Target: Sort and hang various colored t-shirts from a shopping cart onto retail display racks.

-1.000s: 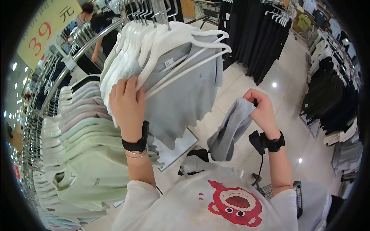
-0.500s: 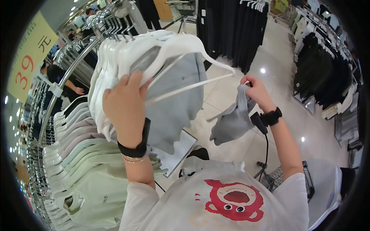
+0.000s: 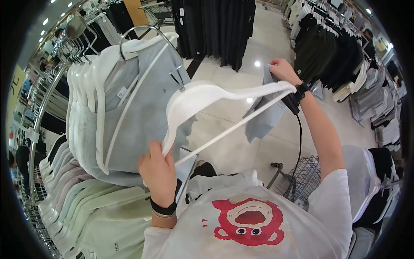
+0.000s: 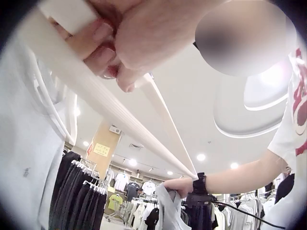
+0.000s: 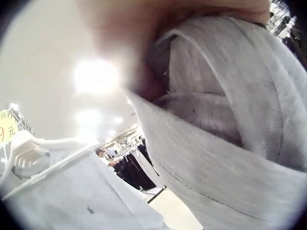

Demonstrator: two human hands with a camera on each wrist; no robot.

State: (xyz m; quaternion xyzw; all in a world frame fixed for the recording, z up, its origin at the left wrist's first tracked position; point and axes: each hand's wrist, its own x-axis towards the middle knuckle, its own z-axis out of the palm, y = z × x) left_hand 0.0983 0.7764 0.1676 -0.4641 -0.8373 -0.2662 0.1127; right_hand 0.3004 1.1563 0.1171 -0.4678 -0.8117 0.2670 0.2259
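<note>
A bare white hanger (image 3: 196,96) slants across the middle of the head view, its metal hook pointing up. My left hand (image 3: 158,179) grips one arm of it near the end, fingers curled round the plastic, as the left wrist view also shows. Out to the right, my right hand (image 3: 284,71) pinches a grey T-shirt (image 3: 264,118) that hangs down in folds. In the right wrist view the shirt's ribbed neckline (image 5: 192,139) gapes below the hand. The hanger's far end overlaps the right wrist in the head view.
Light grey shirts (image 3: 148,86) hang on white hangers along a curved metal rail (image 3: 43,103) at the left. Pale green shirts (image 3: 103,211) hang lower. Black trousers (image 3: 211,34) stand beyond, dark clothes (image 3: 317,52) at far right. A wire cart (image 3: 297,177) is beside me.
The hanger in my left hand has come away from the rail and moved down and right, apart from the hanging shirts. The right hand still holds the grey T-shirt, now higher up in the head view.
</note>
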